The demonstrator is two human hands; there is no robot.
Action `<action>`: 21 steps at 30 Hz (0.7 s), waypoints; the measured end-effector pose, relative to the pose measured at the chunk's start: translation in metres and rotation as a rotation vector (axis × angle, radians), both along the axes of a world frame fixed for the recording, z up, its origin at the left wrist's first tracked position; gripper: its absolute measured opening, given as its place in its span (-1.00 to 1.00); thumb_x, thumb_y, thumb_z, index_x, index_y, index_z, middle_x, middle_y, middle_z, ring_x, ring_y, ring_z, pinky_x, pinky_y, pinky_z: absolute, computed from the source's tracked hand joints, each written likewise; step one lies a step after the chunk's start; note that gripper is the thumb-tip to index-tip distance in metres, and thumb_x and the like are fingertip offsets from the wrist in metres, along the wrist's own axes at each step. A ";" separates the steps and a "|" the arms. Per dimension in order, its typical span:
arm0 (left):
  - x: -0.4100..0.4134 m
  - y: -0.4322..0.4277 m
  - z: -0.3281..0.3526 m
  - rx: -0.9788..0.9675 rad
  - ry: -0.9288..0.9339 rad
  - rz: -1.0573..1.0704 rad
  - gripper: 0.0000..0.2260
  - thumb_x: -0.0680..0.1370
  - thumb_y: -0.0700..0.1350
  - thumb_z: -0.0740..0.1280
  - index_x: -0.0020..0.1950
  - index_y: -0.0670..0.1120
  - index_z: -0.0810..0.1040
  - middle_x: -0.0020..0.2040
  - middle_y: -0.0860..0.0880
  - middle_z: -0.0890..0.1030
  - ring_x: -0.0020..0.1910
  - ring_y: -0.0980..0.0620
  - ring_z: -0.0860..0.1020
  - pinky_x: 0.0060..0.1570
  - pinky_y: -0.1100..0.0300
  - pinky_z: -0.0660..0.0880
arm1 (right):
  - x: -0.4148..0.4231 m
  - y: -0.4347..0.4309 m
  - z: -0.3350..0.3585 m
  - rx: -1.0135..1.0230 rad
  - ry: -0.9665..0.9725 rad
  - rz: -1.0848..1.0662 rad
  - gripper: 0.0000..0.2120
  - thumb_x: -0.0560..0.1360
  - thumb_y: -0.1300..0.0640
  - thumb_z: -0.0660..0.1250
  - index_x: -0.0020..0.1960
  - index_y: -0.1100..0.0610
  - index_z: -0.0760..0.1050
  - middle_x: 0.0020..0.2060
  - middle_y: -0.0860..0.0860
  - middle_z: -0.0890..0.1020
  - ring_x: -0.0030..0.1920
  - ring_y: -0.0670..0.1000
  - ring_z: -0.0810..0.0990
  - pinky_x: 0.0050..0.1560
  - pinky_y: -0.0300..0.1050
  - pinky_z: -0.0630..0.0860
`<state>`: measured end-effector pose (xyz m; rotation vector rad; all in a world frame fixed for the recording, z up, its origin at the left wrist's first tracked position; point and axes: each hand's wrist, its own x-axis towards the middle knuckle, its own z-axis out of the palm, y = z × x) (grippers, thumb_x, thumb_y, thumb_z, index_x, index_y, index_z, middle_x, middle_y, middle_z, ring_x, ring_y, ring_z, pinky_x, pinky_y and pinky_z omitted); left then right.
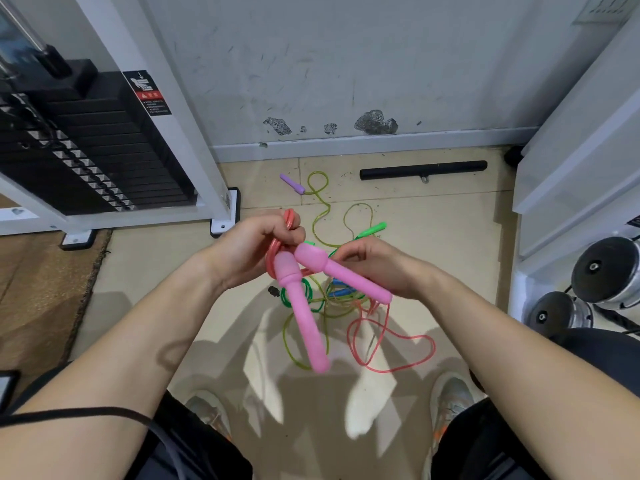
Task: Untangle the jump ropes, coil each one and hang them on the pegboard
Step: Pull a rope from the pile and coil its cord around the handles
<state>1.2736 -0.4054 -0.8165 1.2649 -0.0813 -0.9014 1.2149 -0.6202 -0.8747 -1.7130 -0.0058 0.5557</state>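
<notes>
Leftmost, a black weight stack stands in its white frame, with a brown mat on the floor below it. Your left hand is raised over the tiled floor, its fingers curled tight round several loops of red rope. From that bunch one pink handle hangs down, slightly tilted. The other pink handle crosses its head and slants down to the right. Your right hand grips it, thumb on top and fingers curled behind; the fingertips themselves are hidden. Your two hands are close together above the handle heads.

Under them on the floor lies the tangle. A purple handle sits near the wall with yellow-green rope snaking from it. A green handle shows just beyond your right hand. Green rope is bunched beneath the pink handles, and a blue handle is partly hidden behind the slanting one. A loose red loop hangs from that handle's end to the floor ahead of your right shoe.

Farther back a black bar lies along the wall. At the far right sit two dumbbells.
</notes>
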 end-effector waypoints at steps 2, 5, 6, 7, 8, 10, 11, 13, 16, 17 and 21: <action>0.002 0.002 -0.001 0.048 -0.039 -0.054 -0.81 0.28 -0.32 0.13 -0.24 -0.06 0.21 -0.18 -0.13 0.07 -0.29 -0.05 0.07 -0.15 0.03 0.34 | 0.004 -0.006 0.002 0.066 0.039 0.016 -0.83 0.59 0.22 0.33 -0.09 0.11 0.69 -0.35 0.07 0.52 -0.40 -0.04 0.37 -0.40 -0.22 0.28; 0.007 0.005 -0.004 0.237 -0.277 -0.062 -0.86 0.28 -0.26 0.19 -0.27 -0.05 0.29 -0.28 -0.07 0.22 -0.34 0.00 0.16 -0.28 0.11 0.25 | 0.005 -0.008 0.010 0.030 0.041 0.078 -0.79 0.63 0.17 0.29 -0.08 0.11 0.68 -0.38 0.03 0.49 -0.38 -0.01 0.33 -0.35 -0.17 0.26; 0.007 0.004 -0.007 0.328 -0.398 -0.031 -0.89 0.28 -0.22 0.21 -0.26 -0.06 0.32 -0.30 -0.04 0.29 -0.36 0.03 0.21 -0.32 0.13 0.21 | 0.004 -0.005 0.014 -0.031 0.003 0.103 -0.78 0.62 0.08 0.31 -0.12 0.12 0.66 -0.37 0.04 0.47 -0.35 0.01 0.33 -0.32 -0.11 0.26; 0.008 0.003 -0.010 0.402 -0.507 0.015 -0.90 0.29 -0.17 0.22 -0.24 -0.08 0.33 -0.30 -0.03 0.32 -0.36 0.05 0.25 -0.33 0.12 0.20 | 0.003 -0.001 0.018 -0.103 -0.054 0.119 -0.72 0.59 -0.03 0.33 -0.14 0.15 0.64 -0.35 0.06 0.45 -0.33 0.03 0.33 -0.29 -0.06 0.25; 0.007 0.000 -0.012 0.454 -0.591 0.071 -0.88 0.29 -0.14 0.21 -0.21 -0.09 0.33 -0.29 -0.03 0.34 -0.35 0.05 0.27 -0.32 0.11 0.22 | 0.001 0.004 0.021 -0.174 -0.118 0.124 -0.66 0.55 -0.13 0.36 -0.14 0.16 0.62 -0.34 0.08 0.43 -0.31 0.03 0.34 -0.26 -0.06 0.25; 0.005 -0.006 -0.015 0.516 -0.698 0.149 -0.85 0.30 -0.11 0.19 -0.18 -0.10 0.32 -0.28 -0.02 0.34 -0.31 0.02 0.27 -0.30 0.09 0.23 | -0.003 0.015 0.024 -0.323 -0.248 0.079 -0.68 0.47 -0.20 0.43 -0.19 0.06 0.61 -0.37 0.03 0.45 -0.32 -0.04 0.36 -0.24 -0.07 0.26; 0.005 -0.008 -0.017 0.552 -0.731 0.161 -0.85 0.30 -0.10 0.19 -0.18 -0.09 0.31 -0.29 -0.02 0.36 -0.31 0.01 0.28 -0.30 0.08 0.25 | -0.005 0.018 0.024 -0.404 -0.292 0.045 -0.70 0.44 -0.20 0.46 -0.24 0.02 0.58 -0.40 -0.05 0.44 -0.35 -0.08 0.36 -0.26 -0.09 0.27; 0.001 -0.014 -0.020 0.642 -0.762 0.142 -0.85 0.29 -0.07 0.19 -0.19 -0.06 0.30 -0.31 0.00 0.42 -0.30 -0.04 0.38 -0.30 0.03 0.35 | -0.008 0.023 0.024 -0.547 -0.331 -0.008 -0.65 0.36 -0.22 0.50 -0.32 0.01 0.49 -0.42 -0.11 0.42 -0.37 -0.09 0.37 -0.28 -0.09 0.30; -0.010 -0.024 -0.027 0.739 -0.839 0.108 -0.88 0.32 -0.04 0.18 -0.21 0.01 0.27 -0.37 0.07 0.50 -0.23 -0.11 0.52 -0.23 -0.03 0.45 | -0.010 0.031 0.023 -0.706 -0.300 0.001 -0.58 0.26 -0.26 0.55 -0.27 0.06 0.50 -0.34 -0.08 0.54 -0.28 -0.04 0.51 -0.24 -0.02 0.49; -0.013 -0.028 -0.030 0.740 -0.866 0.115 -0.89 0.33 -0.04 0.18 -0.21 0.02 0.26 -0.39 0.09 0.50 -0.23 -0.09 0.51 -0.24 -0.01 0.43 | -0.011 0.033 0.023 -0.803 -0.302 0.019 -0.54 0.25 -0.28 0.55 -0.24 0.07 0.50 -0.30 -0.04 0.58 -0.23 0.00 0.55 -0.25 -0.01 0.52; -0.021 -0.038 -0.041 0.759 -0.924 0.090 -0.83 0.35 -0.02 0.15 -0.14 -0.06 0.31 -0.29 -0.02 0.53 -0.21 -0.19 0.51 -0.23 -0.08 0.48 | -0.014 0.038 0.020 -1.152 -0.369 0.097 -0.50 0.28 -0.34 0.49 -0.28 0.03 0.35 -0.32 -0.03 0.49 -0.23 0.06 0.54 -0.38 -0.11 0.26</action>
